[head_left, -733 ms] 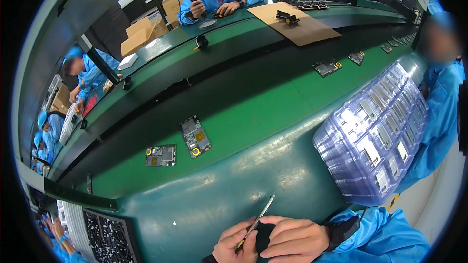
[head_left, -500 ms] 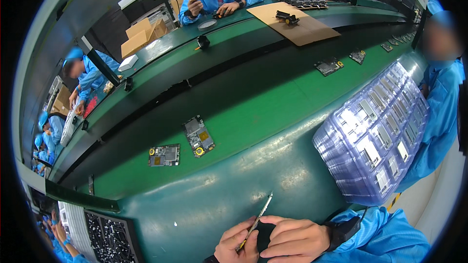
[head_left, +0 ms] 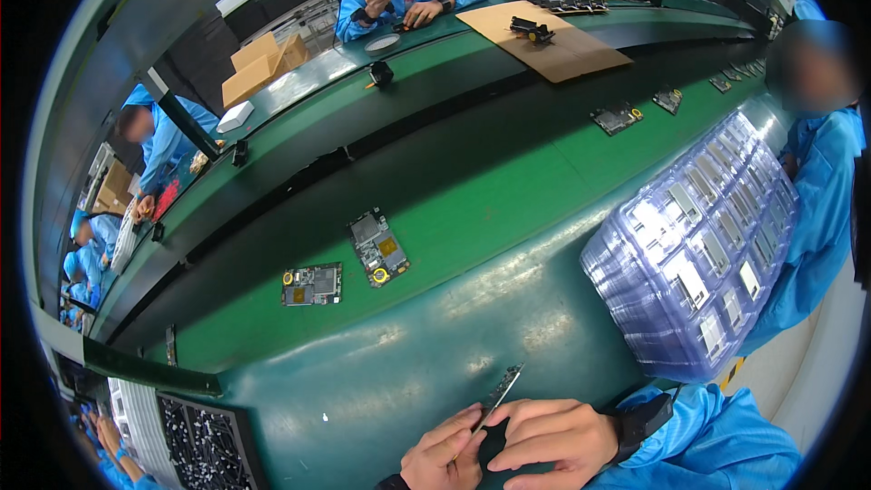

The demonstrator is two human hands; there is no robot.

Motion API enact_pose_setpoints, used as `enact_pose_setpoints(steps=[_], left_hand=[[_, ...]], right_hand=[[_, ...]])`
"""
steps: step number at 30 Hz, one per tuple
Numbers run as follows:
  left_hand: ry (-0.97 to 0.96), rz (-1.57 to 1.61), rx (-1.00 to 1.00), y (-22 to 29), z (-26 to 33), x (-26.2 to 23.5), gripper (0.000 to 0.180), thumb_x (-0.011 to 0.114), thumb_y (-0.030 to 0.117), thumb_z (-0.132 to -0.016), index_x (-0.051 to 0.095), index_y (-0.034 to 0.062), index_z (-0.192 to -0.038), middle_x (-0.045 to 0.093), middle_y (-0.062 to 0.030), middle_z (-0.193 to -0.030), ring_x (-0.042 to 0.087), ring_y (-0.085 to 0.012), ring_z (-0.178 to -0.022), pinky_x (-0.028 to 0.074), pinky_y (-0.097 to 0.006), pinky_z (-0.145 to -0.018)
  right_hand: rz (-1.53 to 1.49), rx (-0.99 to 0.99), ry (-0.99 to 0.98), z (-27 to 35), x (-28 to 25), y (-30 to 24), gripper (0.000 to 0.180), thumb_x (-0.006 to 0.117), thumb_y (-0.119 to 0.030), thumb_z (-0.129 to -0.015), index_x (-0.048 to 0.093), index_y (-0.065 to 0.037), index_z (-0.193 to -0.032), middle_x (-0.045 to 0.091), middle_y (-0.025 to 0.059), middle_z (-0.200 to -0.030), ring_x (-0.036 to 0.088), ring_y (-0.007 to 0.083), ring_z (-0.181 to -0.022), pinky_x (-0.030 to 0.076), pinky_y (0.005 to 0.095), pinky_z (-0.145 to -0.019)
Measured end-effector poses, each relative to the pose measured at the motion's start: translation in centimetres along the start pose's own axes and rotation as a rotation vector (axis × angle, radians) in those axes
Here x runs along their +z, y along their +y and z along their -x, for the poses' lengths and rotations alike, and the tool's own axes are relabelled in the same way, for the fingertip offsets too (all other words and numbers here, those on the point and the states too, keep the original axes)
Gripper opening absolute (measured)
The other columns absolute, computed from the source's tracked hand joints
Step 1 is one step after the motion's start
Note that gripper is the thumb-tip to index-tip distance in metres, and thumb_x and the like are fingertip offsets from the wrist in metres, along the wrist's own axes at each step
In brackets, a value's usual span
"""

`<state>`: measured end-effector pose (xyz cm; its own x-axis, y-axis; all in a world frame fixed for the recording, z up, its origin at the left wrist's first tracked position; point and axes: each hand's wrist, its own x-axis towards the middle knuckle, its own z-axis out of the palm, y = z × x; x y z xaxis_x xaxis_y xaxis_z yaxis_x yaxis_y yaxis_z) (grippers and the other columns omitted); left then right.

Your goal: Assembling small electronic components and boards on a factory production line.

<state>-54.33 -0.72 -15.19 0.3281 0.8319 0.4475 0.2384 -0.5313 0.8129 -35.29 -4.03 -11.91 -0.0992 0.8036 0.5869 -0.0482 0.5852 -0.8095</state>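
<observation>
My left hand (head_left: 442,455) grips a thin circuit board (head_left: 504,388) by its lower end, between thumb and fingers. The board stands tilted, nearly edge-on, with dark components showing on one face. From the other side my right hand (head_left: 555,443) reaches in, its fingers bent and the index fingertip against the board's edge. Whether the right thumb also presses on the board is hard to see. Beyond my hands, two circuit boards (head_left: 311,285) (head_left: 378,248) with yellow round parts lie on the green belt (head_left: 490,209).
Stacked clear plastic trays (head_left: 626,308) with metal pieces stand at the right, beside a person in blue. At lower left is a black box (head_left: 207,445) of small dark parts. Further boards (head_left: 617,118) lie up the belt. A cardboard sheet (head_left: 553,50) holds a black device.
The board in my hands has turned, showing more of its component face. Boards on the belt have shifted slightly right and away. The person opposite has raised a dark handheld tool.
</observation>
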Motion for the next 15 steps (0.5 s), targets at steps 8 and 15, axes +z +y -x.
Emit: enact_pose_setpoints(steps=[8,15], left_hand=[[0.025,0.080,-0.098,0.43,0.05,-0.43,0.012,0.066,-0.002,-0.090,0.068,-0.0093,-0.099,0.069,-0.0207,-0.106,0.070,-0.0247,-0.095,0.056,-0.031,-0.080],[0.061,0.174,-0.148,0.14,0.93,0.18,0.013,0.069,0.000,-0.089,0.069,-0.0070,-0.100,0.068,-0.0208,-0.110,0.070,-0.0268,-0.095,0.056,-0.032,-0.081]], right_hand=[[0.027,-0.096,-0.024,0.12,0.20,0.17,0.015,0.077,-0.001,-0.076,0.070,0.005,-0.088,0.065,0.0134,-0.078,0.062,0.0287,-0.072,0.045,0.0581,-0.100],[-0.006,-0.108,-0.019,0.47,0.70,0.00,0.015,0.076,-0.002,-0.076,0.070,0.005,-0.088,0.065,0.0129,-0.079,0.063,0.0284,-0.073,0.041,0.0600,-0.104]])
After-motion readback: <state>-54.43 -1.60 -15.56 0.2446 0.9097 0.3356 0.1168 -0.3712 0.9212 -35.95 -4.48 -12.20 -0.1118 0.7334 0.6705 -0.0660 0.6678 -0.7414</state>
